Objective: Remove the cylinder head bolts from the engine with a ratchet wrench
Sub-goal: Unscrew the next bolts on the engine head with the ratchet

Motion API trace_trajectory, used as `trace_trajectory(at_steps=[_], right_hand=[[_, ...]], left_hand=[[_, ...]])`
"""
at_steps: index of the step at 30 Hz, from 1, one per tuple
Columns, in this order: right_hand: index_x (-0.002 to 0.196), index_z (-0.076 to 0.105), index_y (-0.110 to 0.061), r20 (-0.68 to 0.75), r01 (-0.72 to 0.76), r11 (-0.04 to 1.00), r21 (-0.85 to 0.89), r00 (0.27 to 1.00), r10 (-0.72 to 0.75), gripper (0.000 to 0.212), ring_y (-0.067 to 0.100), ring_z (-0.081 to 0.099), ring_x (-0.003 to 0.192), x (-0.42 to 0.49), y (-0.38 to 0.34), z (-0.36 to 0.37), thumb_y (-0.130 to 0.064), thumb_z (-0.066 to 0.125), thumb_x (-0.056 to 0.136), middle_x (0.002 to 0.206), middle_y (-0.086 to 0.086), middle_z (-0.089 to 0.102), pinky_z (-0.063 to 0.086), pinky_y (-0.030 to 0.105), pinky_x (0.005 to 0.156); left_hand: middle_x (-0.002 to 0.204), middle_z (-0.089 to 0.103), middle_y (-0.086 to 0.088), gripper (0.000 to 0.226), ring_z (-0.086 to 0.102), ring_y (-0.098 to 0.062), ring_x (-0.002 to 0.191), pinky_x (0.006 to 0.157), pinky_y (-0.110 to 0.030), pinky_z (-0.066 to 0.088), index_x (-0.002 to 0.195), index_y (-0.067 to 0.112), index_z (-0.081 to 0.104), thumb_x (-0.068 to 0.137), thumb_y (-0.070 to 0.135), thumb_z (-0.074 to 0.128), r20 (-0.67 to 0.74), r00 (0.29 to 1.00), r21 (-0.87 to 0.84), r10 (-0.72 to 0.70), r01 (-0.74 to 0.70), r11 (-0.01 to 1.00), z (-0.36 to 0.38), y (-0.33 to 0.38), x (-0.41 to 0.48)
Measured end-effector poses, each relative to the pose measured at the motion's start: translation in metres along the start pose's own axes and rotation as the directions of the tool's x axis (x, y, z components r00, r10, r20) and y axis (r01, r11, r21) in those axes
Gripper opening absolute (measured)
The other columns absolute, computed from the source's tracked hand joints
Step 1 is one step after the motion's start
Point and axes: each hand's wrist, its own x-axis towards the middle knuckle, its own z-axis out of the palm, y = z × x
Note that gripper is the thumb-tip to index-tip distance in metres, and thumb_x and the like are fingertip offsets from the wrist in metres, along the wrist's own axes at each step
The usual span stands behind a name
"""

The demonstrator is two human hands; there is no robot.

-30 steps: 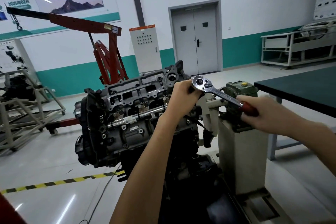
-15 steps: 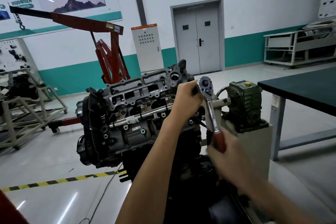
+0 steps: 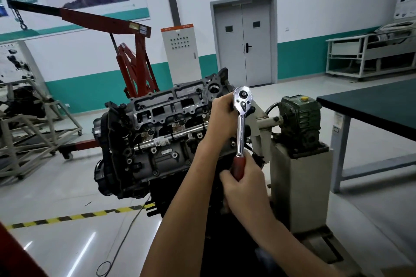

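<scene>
Left hand (image 3: 221, 117) is wrapped around the ratchet wrench (image 3: 241, 128) head up at the engine (image 3: 157, 137), right hand (image 3: 244, 183) below it gripping the red handle. Bolt itself is hidden behind the left hand.

We see a chrome ratchet wrench (image 3: 241, 123) with a red grip, near-vertical, head up, at the right end of the engine (image 3: 157, 141). The engine is dark grey, tilted, uncovered top facing us, centre-left.

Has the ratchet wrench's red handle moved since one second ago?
Yes. The red handle swung down and left, away from the green gearbox, and now hangs almost straight below the ratchet head, gripped by the right hand.
</scene>
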Motion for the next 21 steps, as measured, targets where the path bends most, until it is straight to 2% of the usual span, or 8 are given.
trace_trajectory(at_steps=[4,7,9,10,13,16,18,21], right_hand=[[0.073,0.050,-0.024,0.183,0.115,0.953,-0.279,0.981,-0.064,0.030,0.003,0.044,0.040,0.019,-0.001,-0.061,0.004,0.060,0.076,0.047,-0.009,0.047,0.035,0.011,0.042],[0.083,0.055,-0.019,0.373,0.293,0.786,-0.545,0.924,-0.086,0.028,-0.004,0.050,0.047,0.052,-0.018,-0.120,0.007,0.063,0.077,0.054,-0.010,0.049,0.036,0.005,0.046],[0.088,0.055,-0.018,0.375,0.359,0.675,-0.644,0.918,-0.131,0.030,-0.007,0.052,0.053,0.069,-0.029,-0.138,0.007,0.065,0.075,0.056,-0.012,0.047,0.035,0.002,0.049],[0.091,0.057,-0.016,0.353,0.348,0.667,-0.659,0.926,-0.134,0.029,-0.006,0.052,0.054,0.070,-0.028,-0.138,0.006,0.065,0.075,0.058,-0.011,0.047,0.035,0.003,0.049],[0.106,0.057,-0.012,0.136,0.137,0.785,-0.604,0.988,-0.068,0.029,0.006,0.054,0.058,0.042,-0.005,-0.103,-0.004,0.064,0.079,0.069,0.004,0.054,0.035,0.009,0.053],[0.078,0.050,-0.022,0.002,0.017,0.966,-0.260,1.000,-0.017,0.024,0.006,0.050,0.043,0.007,0.004,-0.033,-0.002,0.061,0.076,0.054,-0.003,0.048,0.037,0.011,0.044],[0.071,0.045,-0.025,0.002,-0.019,0.999,-0.036,1.000,0.019,0.030,0.006,0.043,0.033,0.001,0.004,-0.006,0.001,0.058,0.077,0.048,-0.006,0.042,0.038,0.017,0.036],[0.076,0.048,-0.025,0.095,0.071,0.972,-0.223,0.994,-0.051,0.032,-0.001,0.049,0.040,0.012,0.002,-0.039,0.004,0.061,0.077,0.050,-0.007,0.046,0.034,0.005,0.041]], left_hand=[[0.057,0.047,-0.006,0.026,0.035,-0.011,0.056,0.053,-0.026,0.029,0.059,-0.001,0.056,0.084,-0.004,0.060,0.007,1.000,0.026,-0.008,0.007,1.000,-0.001,0.002,0.003],[0.060,0.048,-0.011,0.012,0.030,-0.009,0.052,0.048,-0.024,0.026,0.075,-0.014,0.061,0.083,-0.005,0.057,0.052,0.998,0.048,-0.034,0.031,0.998,0.001,0.005,0.003],[0.057,0.044,-0.008,0.016,0.028,-0.006,0.050,0.047,-0.022,0.025,0.068,-0.013,0.055,0.081,-0.005,0.057,0.068,0.997,0.073,-0.040,0.035,0.997,-0.001,0.005,0.006],[0.056,0.044,-0.008,0.018,0.029,-0.006,0.051,0.048,-0.022,0.026,0.064,-0.011,0.053,0.081,-0.005,0.057,0.070,0.997,0.076,-0.033,0.027,0.997,-0.001,0.006,0.006],[0.057,0.049,-0.018,0.017,0.035,-0.013,0.057,0.053,-0.027,0.028,0.065,-0.013,0.055,0.081,-0.007,0.058,0.045,0.999,0.054,-0.007,0.004,0.999,0.002,0.004,0.004],[0.054,0.043,-0.007,0.027,0.031,-0.012,0.057,0.052,-0.028,0.026,0.058,-0.008,0.050,0.083,-0.007,0.061,0.006,1.000,0.038,0.005,-0.005,0.999,0.004,-0.002,0.004],[0.052,0.038,0.000,0.033,0.028,-0.011,0.056,0.052,-0.028,0.025,0.054,0.001,0.045,0.083,-0.007,0.061,0.008,1.000,0.047,0.014,-0.015,0.999,0.004,-0.003,0.005],[0.055,0.045,-0.006,0.023,0.033,-0.012,0.057,0.053,-0.027,0.028,0.061,-0.007,0.054,0.083,-0.007,0.060,0.027,1.000,0.025,-0.002,0.001,1.000,0.002,-0.002,0.005]])
